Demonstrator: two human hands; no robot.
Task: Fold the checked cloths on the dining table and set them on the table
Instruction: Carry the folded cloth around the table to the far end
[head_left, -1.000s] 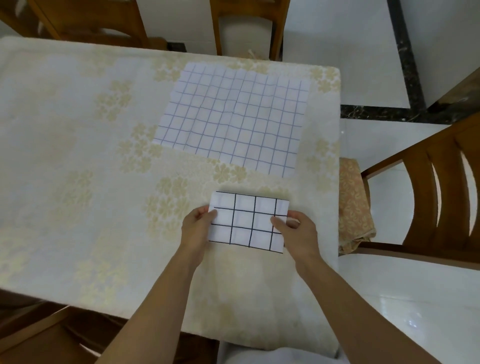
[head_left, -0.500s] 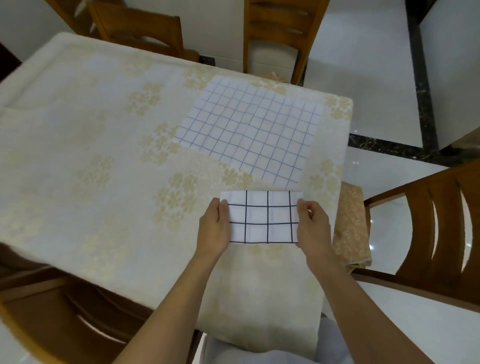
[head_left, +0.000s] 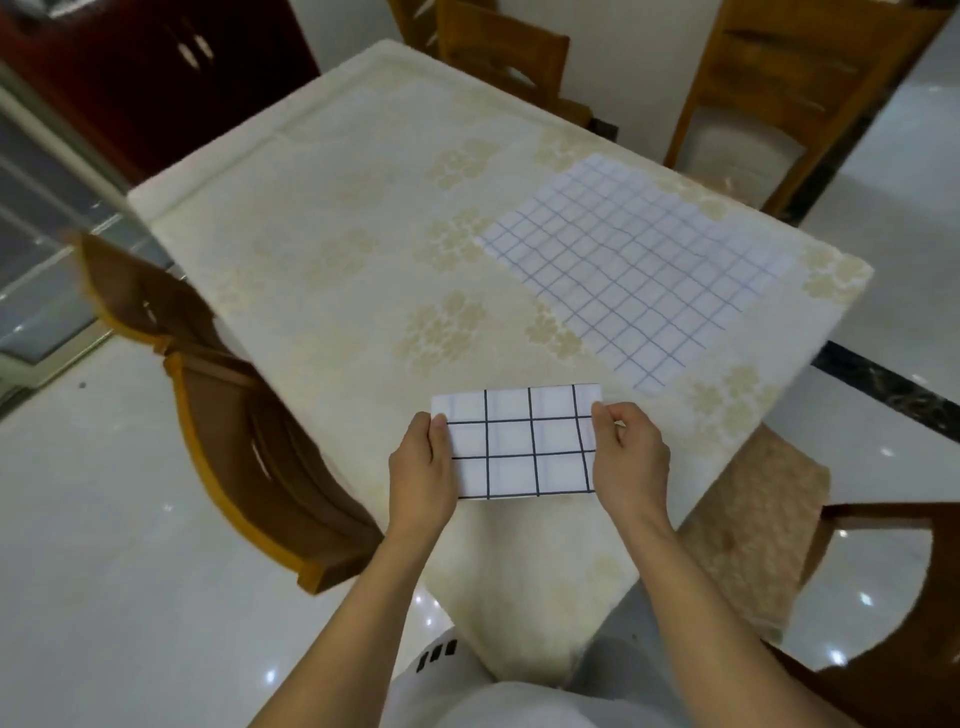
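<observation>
A small folded white cloth with bold black checks (head_left: 519, 441) is held over the near corner of the dining table (head_left: 363, 249). My left hand (head_left: 422, 475) grips its left edge and my right hand (head_left: 631, 462) grips its right edge, thumbs on top. A larger white cloth with thin blue checks (head_left: 644, 270) lies spread flat on the table's far right part, apart from both hands.
The table wears a cream floral tablecloth. Wooden chairs stand around it: one at the left (head_left: 234, 415), two at the far side (head_left: 769, 88), one at the right with a beige cushion (head_left: 753, 530). A dark red cabinet (head_left: 145, 67) stands far left.
The view has swung left and pulled back, so the table now looks turned. Both hands still hold the folded cloth by its ends, now nearer the table's corner.
</observation>
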